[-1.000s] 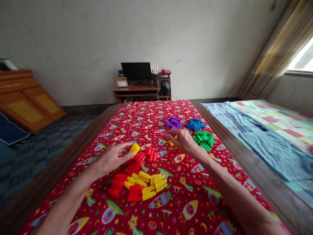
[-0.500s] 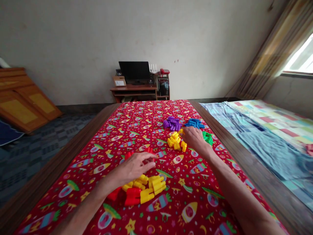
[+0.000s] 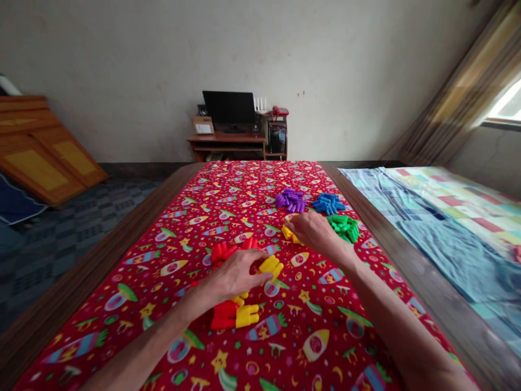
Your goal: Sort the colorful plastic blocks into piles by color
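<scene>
My left hand [image 3: 242, 273] is closed on a yellow toy block [image 3: 271, 266], gripping it between thumb and fingers above the cloth. Beneath and behind this hand lie several red blocks [image 3: 223, 252]; nearer me are another red block [image 3: 224, 315] and a yellow block [image 3: 247, 315], end to end. My right hand [image 3: 313, 231] reaches over the small yellow pile [image 3: 288, 233], its fingers curled down and closed. What its fingertips hold is hidden. Just beyond it sit piles of purple blocks [image 3: 291, 200], blue blocks [image 3: 328, 203] and green blocks [image 3: 345, 228].
A red patterned cloth [image 3: 163, 304] covers the long wooden table [image 3: 411, 260]. At right stands a bed with blue fabric [image 3: 439, 250] on it. A desk [image 3: 228, 140] with a monitor [image 3: 228, 111] is by the far wall; a wooden cabinet [image 3: 49, 152] stands left.
My left hand has taken hold of a yellow block from the near group and lifted it away. My right hand has shifted left over the yellow pile, uncovering the green blocks.
</scene>
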